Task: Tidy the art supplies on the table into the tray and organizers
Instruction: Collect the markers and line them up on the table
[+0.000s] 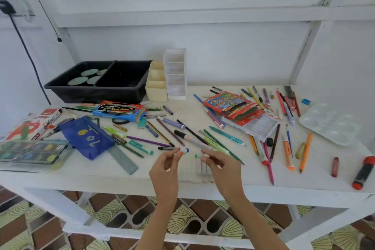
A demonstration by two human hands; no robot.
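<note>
- The left hand [166,165] pinches a short blue-tipped marker [186,150] between thumb and fingertips, its other fingers loosely curled. The marker hangs just above the table [101,178], at the near middle.
- The right hand [220,165] pinches a green-tipped marker [199,156] the same way. The 2 tips face each other, near but apart.
- Both holds are fingertip-only and close to the table's near edge. A marker that slips would likely roll off onto the floor.
- The ruler [123,160], near left, lies with 1 end close to that same edge. A passing forearm could push it over.
- Loose pens and pencils lie thickly just beyond the hands. A low reach across them could scatter some or send round ones rolling.
- The cream organizer [156,87] and clear organizer [176,75] stand touching at the far middle. The clear one is tall, narrow and probably light, so a marker dropped in hard or a knock from a wrist may tip it.
- The tray [97,89] sits far left, just beside the cream organizer. A throw from here could miss or bounce out, so the markers are better carried over.
</note>
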